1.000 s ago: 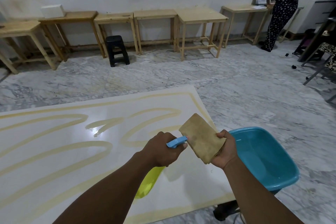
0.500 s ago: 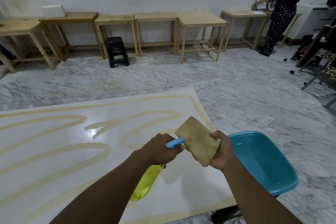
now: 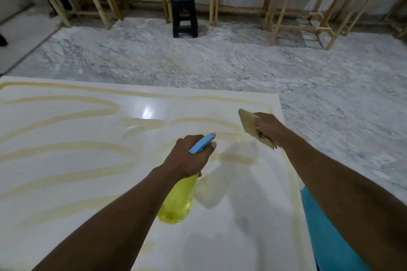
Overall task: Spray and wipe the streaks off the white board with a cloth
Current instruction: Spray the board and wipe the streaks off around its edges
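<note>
A person's left grip [image 3: 187, 158] is closed around the neck of a yellow spray bottle [image 3: 178, 200], its blue nozzle aimed across the white board [image 3: 88, 193], which lies flat and looped with tan streaks [image 3: 66, 147]. The right grip [image 3: 269, 130], which half a second ago held the folded tan cloth [image 3: 248, 123] right at the nozzle, has carried it out to the board's far right corner, well apart from the bottle; whether it touches the surface cannot be told. The view has tipped downward, and the right forearm now hides most of the blue basin [image 3: 326, 237].
</note>
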Tool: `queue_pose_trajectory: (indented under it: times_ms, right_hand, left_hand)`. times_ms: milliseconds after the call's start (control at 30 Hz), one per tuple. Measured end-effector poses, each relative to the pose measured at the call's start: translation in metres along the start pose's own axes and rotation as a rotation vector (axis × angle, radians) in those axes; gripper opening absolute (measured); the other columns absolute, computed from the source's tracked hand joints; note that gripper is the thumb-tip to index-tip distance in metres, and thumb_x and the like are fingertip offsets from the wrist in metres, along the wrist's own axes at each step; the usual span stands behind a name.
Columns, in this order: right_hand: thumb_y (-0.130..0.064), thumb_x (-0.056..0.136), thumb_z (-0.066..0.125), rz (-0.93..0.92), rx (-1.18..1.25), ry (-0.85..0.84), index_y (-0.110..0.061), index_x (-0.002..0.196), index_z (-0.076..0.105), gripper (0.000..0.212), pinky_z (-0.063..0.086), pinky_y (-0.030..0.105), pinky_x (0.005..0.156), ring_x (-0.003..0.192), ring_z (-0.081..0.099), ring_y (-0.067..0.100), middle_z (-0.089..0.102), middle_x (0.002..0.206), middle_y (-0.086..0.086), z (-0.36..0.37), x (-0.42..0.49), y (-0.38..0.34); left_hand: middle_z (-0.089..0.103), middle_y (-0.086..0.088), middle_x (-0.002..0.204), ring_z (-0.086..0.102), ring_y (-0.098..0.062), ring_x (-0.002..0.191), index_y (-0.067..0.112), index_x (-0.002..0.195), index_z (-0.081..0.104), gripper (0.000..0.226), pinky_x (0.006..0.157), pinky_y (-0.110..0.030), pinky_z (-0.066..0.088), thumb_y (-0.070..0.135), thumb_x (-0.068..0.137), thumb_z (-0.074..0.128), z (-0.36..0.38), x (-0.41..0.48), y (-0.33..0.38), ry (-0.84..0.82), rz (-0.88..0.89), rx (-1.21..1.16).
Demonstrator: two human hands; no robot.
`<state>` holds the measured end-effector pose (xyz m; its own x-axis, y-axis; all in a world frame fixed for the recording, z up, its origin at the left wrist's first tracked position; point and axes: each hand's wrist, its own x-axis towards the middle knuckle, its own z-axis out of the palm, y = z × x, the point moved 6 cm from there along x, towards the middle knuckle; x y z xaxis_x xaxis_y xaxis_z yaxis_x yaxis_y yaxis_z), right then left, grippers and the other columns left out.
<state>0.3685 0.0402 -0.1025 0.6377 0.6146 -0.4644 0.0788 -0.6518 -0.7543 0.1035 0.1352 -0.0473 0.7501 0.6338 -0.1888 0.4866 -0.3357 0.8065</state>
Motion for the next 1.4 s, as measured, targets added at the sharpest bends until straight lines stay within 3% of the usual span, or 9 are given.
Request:
queue_pose_trajectory:
  times_ms: [100,200,467,733,1033,1133,1200,1300,1400]
  right_hand:
    - [-0.024,0.094,0.045,-0.193,-0.35,0.027,-0.026,0.139,0.048,0.045,0.051,0.038,0.083,0.102,0.064,0.029,0.062,0.125,0.013,0.003,0.074,-0.001]
    - [-0.049,0.087,0.047,-0.257,-0.764,-0.162,-0.021,0.154,0.026,0.076,0.027,0.047,0.115,0.145,0.028,0.028,0.027,0.16,0.008,0.03,0.117,0.034]
    - [-0.066,0.091,0.009,-0.591,-0.957,-0.061,-0.022,0.158,0.005,0.081,0.004,0.049,0.121,0.152,-0.007,0.019,-0.003,0.165,-0.004,0.053,0.148,0.066]
    - [-0.034,0.097,0.021,-0.72,-0.787,0.034,-0.014,0.152,0.031,0.059,0.015,0.043,0.122,0.149,0.014,0.021,0.028,0.16,0.007,0.065,0.114,0.096]
    - [-0.01,0.085,0.047,-0.789,-0.674,-0.022,-0.017,0.15,0.034,0.066,0.011,0.032,0.123,0.149,0.022,0.018,0.032,0.157,0.002,0.15,-0.106,0.181]
    - [-0.005,0.086,0.053,-0.668,-0.482,-0.062,-0.023,0.144,0.045,0.061,0.021,0.017,0.117,0.141,0.038,0.021,0.045,0.15,0.004,0.17,-0.165,0.189]
    - [-0.015,0.099,0.046,-0.373,-0.094,-0.038,-0.036,0.13,0.056,0.039,0.041,0.006,0.093,0.12,0.06,0.026,0.063,0.132,0.008,0.157,-0.193,0.177]
    - [-0.028,0.101,0.052,0.205,0.873,-0.171,-0.009,0.121,0.067,0.031,0.054,0.037,0.087,0.109,0.062,0.036,0.064,0.125,0.023,0.147,-0.197,0.176]
    - [-0.031,0.078,0.08,0.309,1.197,-0.346,0.002,0.126,0.063,0.061,0.054,0.048,0.088,0.108,0.063,0.039,0.062,0.126,0.027,0.138,-0.191,0.146]
  left_hand:
    - [0.076,-0.009,0.085,0.074,-0.022,0.071,0.021,0.111,0.075,0.023,0.059,-0.008,0.05,0.037,0.104,0.061,-0.002,0.028,0.0,0.078,-0.027,-0.01]
    - [0.075,-0.011,0.088,0.076,-0.022,0.067,0.022,0.111,0.074,0.02,0.056,-0.017,0.057,0.036,0.103,0.062,0.003,0.047,-0.002,0.099,-0.038,-0.049]
    - [0.073,-0.02,0.09,0.071,-0.028,0.067,0.008,0.115,0.074,0.029,0.051,-0.013,0.052,0.031,0.103,0.062,0.017,0.069,-0.006,0.094,-0.073,-0.098]
    - [0.072,-0.023,0.092,0.071,-0.028,0.062,0.004,0.115,0.071,0.033,0.051,-0.015,0.053,0.033,0.103,0.062,0.028,0.05,-0.015,0.065,-0.068,-0.104]
    - [0.072,-0.024,0.093,0.069,-0.022,0.05,0.051,0.106,0.064,0.018,0.051,-0.021,0.057,0.033,0.103,0.062,0.019,-0.053,-0.022,0.05,0.008,-0.169]
    - [0.071,-0.026,0.092,0.066,-0.021,0.047,0.047,0.105,0.066,0.015,0.049,-0.024,0.057,0.033,0.104,0.063,0.015,-0.096,-0.029,0.054,0.013,-0.177]
    - [0.071,-0.026,0.094,0.066,-0.019,0.046,0.047,0.102,0.066,0.013,0.048,-0.025,0.057,0.034,0.103,0.063,0.011,-0.123,-0.033,0.052,-0.002,-0.198]
    - [0.071,-0.025,0.096,0.069,-0.023,0.047,0.056,0.103,0.063,0.021,0.051,-0.033,0.062,0.035,0.103,0.063,0.004,-0.138,-0.037,0.034,-0.021,-0.226]
    - [0.07,-0.029,0.098,0.065,-0.021,0.046,0.053,0.103,0.063,0.02,0.047,-0.028,0.058,0.033,0.104,0.063,-0.008,-0.126,-0.029,0.033,-0.001,-0.237]
